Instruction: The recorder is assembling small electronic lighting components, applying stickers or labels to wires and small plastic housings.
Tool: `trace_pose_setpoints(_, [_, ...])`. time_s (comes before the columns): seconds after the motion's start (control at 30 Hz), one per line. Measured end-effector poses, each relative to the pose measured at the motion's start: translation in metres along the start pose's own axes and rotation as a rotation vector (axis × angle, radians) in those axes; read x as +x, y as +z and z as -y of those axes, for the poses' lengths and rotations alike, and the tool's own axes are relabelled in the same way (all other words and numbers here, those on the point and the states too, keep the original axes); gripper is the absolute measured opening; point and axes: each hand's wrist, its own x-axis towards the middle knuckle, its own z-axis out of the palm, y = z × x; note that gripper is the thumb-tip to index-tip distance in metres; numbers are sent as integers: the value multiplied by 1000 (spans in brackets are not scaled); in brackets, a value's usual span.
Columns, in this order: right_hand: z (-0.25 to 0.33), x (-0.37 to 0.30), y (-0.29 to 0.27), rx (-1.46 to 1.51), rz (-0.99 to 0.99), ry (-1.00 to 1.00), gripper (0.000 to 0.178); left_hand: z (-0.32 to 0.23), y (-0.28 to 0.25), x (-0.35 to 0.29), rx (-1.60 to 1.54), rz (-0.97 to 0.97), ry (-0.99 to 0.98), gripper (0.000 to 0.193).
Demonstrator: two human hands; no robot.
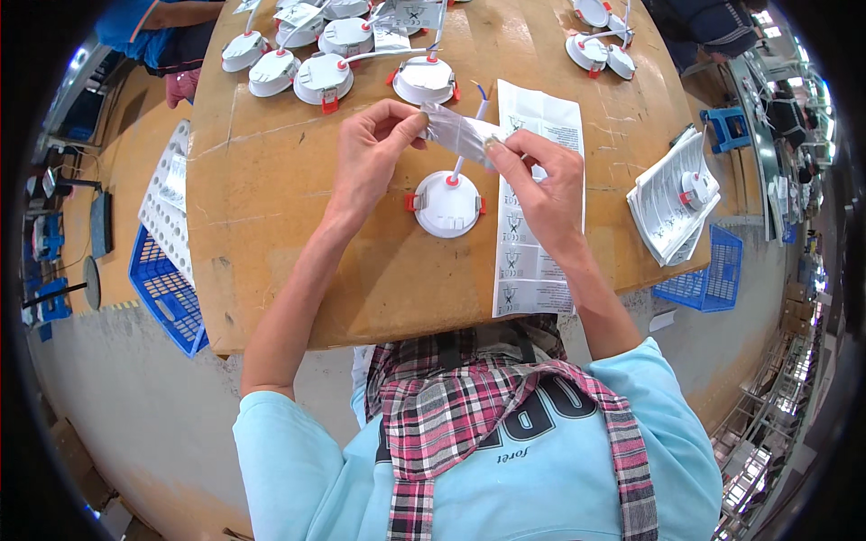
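A silvery label (458, 132) is stretched between my two hands, above the table. My left hand (377, 149) pinches its left end between thumb and fingers. At the other end, my right hand (545, 180) has its thumb and fingers closed on the label. Just below lies a round white downlight (447, 206) with red spring clips at both sides. Its white cable rises behind the label and ends in bare coloured wires. Under and beside my right hand, a long sheet of printed labels (532, 270) lies flat, reaching the table's near edge.
Several more white downlights (323, 79) with cables stand at the far left of the table (271, 180); a smaller group (588, 54) is far right. A stack of label sheets (672, 207) with a downlight part on top lies at the right edge. Blue crates (167, 293) stand below both sides.
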Motion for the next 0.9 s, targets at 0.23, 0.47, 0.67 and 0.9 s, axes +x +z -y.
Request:
trace_pose_setpoints(0.23, [-13, -22, -7, 43, 43, 53, 18, 12, -3, 8, 127, -32, -60, 16])
trace_pose_setpoints(0.47, [-19, 1, -40, 324, 244, 77, 18, 11, -4, 6, 85, 12, -55, 18])
trace_pose_setpoints(0.67, [-30, 46, -24, 134, 364, -135, 38, 10, -4, 7, 95, 37, -54, 19])
trace_pose_setpoints(0.9, [-28, 68, -15, 352, 761, -16, 34, 11, -4, 8, 78, 35, -23, 19])
